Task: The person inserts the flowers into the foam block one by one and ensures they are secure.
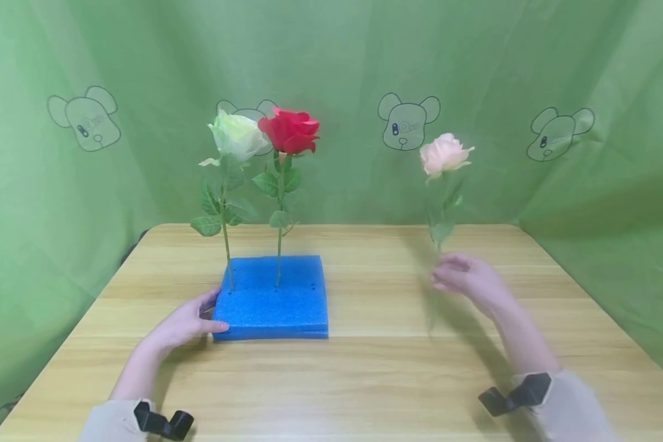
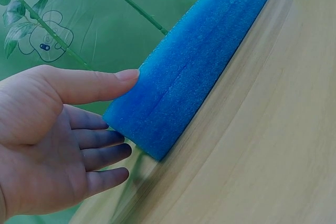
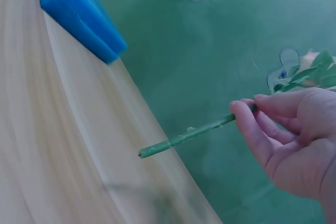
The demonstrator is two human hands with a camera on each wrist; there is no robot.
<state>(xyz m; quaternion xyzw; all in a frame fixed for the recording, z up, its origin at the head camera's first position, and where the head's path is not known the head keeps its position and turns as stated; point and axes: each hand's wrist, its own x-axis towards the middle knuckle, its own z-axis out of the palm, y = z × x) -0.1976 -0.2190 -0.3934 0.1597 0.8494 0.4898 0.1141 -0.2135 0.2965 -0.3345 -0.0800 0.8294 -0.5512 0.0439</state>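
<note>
A pink rose [image 1: 446, 155] stands upright in my right hand [image 1: 469, 281], its stem pinched between thumb and fingertips. In the right wrist view, the bare lower stem [image 3: 202, 131] sticks out past the fingers and ends in a cut tip. My left hand [image 1: 183, 322] rests at the left side of a blue foam block [image 1: 287, 312]. Its thumb [image 2: 125, 75] touches the front face, while the other fingers extend straight along the block's left end. Two roses stand in the foam: a pale green-white rose [image 1: 237, 136] and a red rose [image 1: 291, 130].
The foam block lies on a wood-grain table [image 1: 387, 368], left of the middle. Small holes [image 1: 312, 286] show in its top, right of the red rose's stem. A green curtain [image 1: 342, 55] with printed bear faces hangs behind and beside the table.
</note>
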